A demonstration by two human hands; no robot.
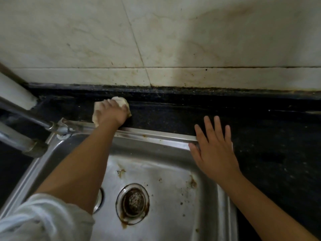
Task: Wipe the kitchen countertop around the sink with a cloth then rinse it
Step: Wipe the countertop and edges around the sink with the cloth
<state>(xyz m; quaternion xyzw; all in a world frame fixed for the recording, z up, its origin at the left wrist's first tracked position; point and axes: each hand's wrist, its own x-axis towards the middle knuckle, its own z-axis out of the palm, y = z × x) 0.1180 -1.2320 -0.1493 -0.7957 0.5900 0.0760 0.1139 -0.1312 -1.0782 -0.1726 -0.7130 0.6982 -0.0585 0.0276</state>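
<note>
Two hands are in view. The left hand (pixel 111 113) presses a bunched pale cloth (pixel 119 101) onto the dark countertop (pixel 173 115) just beyond the sink (pixel 156 134) rim, fingers curled over it, cloth bulging out around them. The right hand (pixel 215 150), fingers spread flat, rests at the sink's far right corner.
</note>
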